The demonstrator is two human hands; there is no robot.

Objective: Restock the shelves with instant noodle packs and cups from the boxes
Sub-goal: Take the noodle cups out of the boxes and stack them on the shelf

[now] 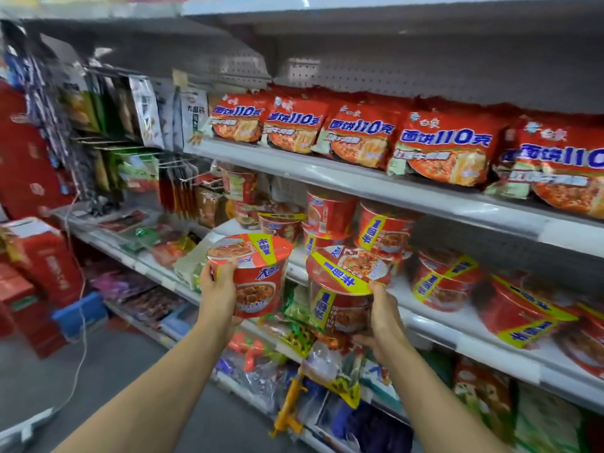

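My left hand [218, 291] grips a red instant noodle cup [258, 276] by its side, held up in front of the middle shelf [431, 318]. My right hand [380, 317] grips a second red noodle cup [340, 289], tilted, just right of the first. Both cups hang in the air at the shelf's front edge. Behind them, several red cups [330, 212] stand stacked on the middle shelf, and others [441, 282] lie on their sides to the right. Red noodle packs [444, 148] line the upper shelf [359, 181].
Lower shelves [490, 380] carry mixed snack bags. Hanging packets on hooks [137, 109] fill the left section. Red cartons [42, 256] and a blue crate [80, 313] stand on the floor at the left. A white cable [83, 338] trails across the grey floor.
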